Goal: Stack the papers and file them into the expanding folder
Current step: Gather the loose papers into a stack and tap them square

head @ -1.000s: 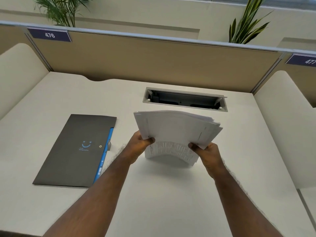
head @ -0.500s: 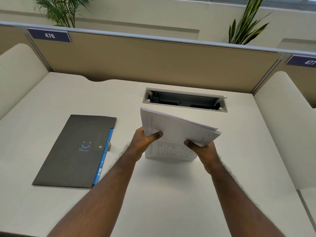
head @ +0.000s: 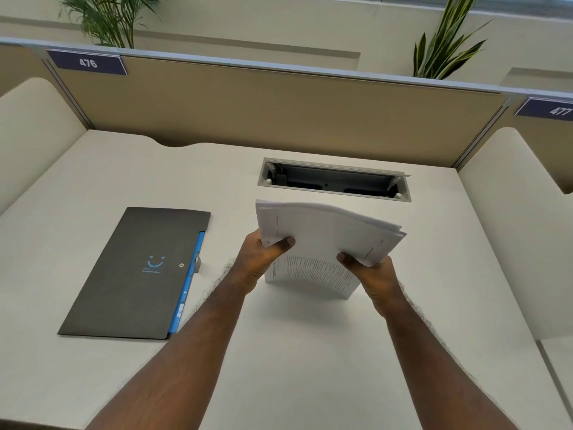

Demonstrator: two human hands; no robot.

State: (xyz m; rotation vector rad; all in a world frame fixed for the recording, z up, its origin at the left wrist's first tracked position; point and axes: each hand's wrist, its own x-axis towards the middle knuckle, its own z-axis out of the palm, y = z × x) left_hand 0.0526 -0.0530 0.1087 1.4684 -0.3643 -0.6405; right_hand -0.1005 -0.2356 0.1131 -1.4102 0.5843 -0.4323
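Upright, the paper stack sits clamped between both hands' fingers

papers: bowed stack, lower edge on desk
left hand, right hand: gripping stack's sides
folder: flat, closed, left of stack

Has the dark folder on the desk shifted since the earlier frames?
No. The dark folder lies flat in the same spot left of the cable tray opening, unopened, while both hands hold the paper stack.
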